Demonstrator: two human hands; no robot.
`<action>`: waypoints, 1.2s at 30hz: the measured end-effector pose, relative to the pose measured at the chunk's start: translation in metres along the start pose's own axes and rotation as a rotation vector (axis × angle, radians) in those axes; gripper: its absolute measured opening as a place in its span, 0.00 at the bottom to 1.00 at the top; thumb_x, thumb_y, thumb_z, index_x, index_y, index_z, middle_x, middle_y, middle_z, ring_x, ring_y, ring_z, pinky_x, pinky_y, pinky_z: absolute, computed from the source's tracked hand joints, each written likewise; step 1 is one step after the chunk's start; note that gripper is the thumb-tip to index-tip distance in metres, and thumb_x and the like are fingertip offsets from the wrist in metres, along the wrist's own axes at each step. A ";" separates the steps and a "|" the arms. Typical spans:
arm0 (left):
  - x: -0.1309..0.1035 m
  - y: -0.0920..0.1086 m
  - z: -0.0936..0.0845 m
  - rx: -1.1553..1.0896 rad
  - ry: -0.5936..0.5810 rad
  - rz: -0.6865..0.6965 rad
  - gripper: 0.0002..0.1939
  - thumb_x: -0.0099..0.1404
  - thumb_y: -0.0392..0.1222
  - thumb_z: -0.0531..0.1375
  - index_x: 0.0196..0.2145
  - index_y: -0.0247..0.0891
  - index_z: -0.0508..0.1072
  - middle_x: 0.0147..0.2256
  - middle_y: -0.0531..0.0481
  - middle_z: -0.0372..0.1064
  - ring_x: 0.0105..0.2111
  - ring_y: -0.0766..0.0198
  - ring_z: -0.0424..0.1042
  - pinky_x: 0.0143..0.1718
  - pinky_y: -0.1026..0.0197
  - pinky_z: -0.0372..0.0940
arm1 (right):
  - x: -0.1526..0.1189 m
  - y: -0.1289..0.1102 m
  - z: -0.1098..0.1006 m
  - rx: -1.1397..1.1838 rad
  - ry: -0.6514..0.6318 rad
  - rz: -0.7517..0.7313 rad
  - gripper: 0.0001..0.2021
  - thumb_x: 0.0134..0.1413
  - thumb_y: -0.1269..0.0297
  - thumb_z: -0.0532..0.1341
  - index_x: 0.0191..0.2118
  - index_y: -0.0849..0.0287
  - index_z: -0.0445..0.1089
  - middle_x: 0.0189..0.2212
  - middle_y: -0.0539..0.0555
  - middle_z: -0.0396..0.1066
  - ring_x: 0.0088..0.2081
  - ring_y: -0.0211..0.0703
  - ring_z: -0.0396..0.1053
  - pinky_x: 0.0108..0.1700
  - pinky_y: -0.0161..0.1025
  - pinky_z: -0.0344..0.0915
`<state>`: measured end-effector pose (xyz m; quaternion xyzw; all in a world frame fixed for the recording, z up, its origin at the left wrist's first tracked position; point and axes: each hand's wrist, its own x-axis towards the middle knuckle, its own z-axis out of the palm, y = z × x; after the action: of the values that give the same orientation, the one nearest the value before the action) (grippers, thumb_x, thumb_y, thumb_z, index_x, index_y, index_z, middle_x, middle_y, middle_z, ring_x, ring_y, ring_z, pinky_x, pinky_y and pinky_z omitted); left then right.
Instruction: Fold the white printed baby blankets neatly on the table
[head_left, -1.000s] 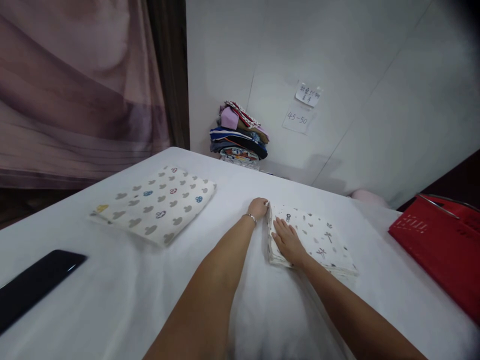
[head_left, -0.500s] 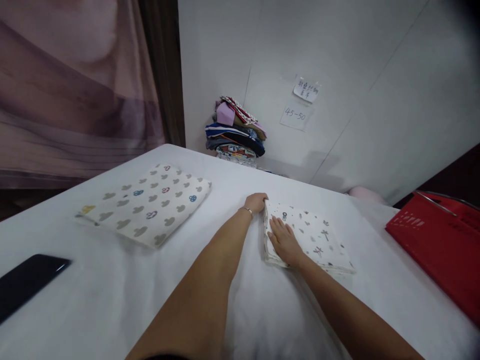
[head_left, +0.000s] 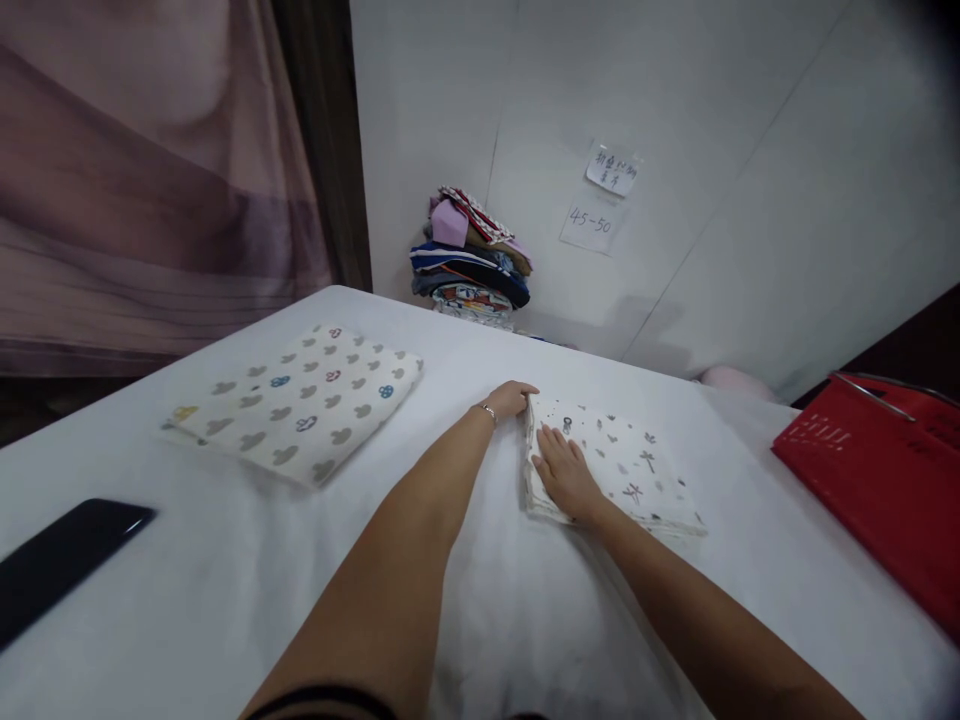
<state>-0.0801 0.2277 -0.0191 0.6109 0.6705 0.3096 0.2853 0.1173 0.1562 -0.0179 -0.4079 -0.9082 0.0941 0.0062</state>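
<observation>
1. The palm cloth (head_left: 626, 460) is laid folded in layers on the white table (head_left: 255, 580), right of the middle, with its long side run off toward the right
2. Its far left corner is touched by the left hand (head_left: 511, 399), whose fingers are bent over the edge; whether the corner is pinched cannot be told
3. The right hand (head_left: 564, 474) is laid flat on top, near the left edge of the same cloth, with the fingers stretched out and slightly spread; nothing is gripped by it
4. A bracelet (head_left: 489, 411) is worn on the left wrist, and a black band (head_left: 322, 695) is seen on the near part of that arm
5. A second cloth (head_left: 300, 405), printed in grey with a few coloured shapes, is spread flat on the left, well apart from both hands
6. A black device (head_left: 71, 560) is placed at the near left
7. A red bag (head_left: 874, 490) is set at the right
8. Folded clothes (head_left: 472, 265) are stacked beyond the far edge, beside the wall (head_left: 675, 120), to which two notes (head_left: 591, 226) are fixed
</observation>
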 end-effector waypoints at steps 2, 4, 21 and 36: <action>0.001 0.001 0.000 0.007 0.004 -0.026 0.23 0.54 0.28 0.55 0.44 0.44 0.77 0.41 0.55 0.76 0.38 0.67 0.72 0.41 0.69 0.63 | 0.000 0.000 0.000 -0.004 0.006 0.001 0.29 0.65 0.55 0.38 0.67 0.61 0.44 0.67 0.53 0.38 0.67 0.44 0.34 0.65 0.50 0.36; 0.004 0.002 0.001 0.022 0.030 -0.073 0.20 0.55 0.30 0.55 0.42 0.45 0.78 0.40 0.54 0.76 0.38 0.65 0.72 0.42 0.67 0.63 | 0.000 0.000 0.001 -0.011 0.007 0.003 0.28 0.65 0.56 0.38 0.67 0.60 0.44 0.67 0.53 0.38 0.67 0.44 0.34 0.65 0.50 0.36; -0.033 0.006 0.001 0.057 0.052 -0.278 0.20 0.62 0.55 0.54 0.33 0.35 0.76 0.32 0.45 0.76 0.31 0.63 0.74 0.33 0.66 0.64 | 0.001 -0.003 -0.002 -0.029 -0.008 -0.004 0.28 0.65 0.56 0.38 0.67 0.59 0.44 0.67 0.54 0.37 0.67 0.46 0.34 0.64 0.51 0.36; -0.018 0.014 0.018 0.110 0.016 -0.400 0.20 0.58 0.58 0.58 0.28 0.36 0.75 0.29 0.44 0.76 0.33 0.61 0.75 0.32 0.67 0.64 | 0.004 -0.003 -0.004 -0.024 -0.046 0.000 0.29 0.65 0.55 0.36 0.67 0.61 0.41 0.68 0.54 0.35 0.67 0.47 0.33 0.64 0.51 0.35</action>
<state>-0.0561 0.2121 -0.0198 0.4777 0.7967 0.2144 0.3019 0.1126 0.1573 -0.0138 -0.4057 -0.9091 0.0924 -0.0194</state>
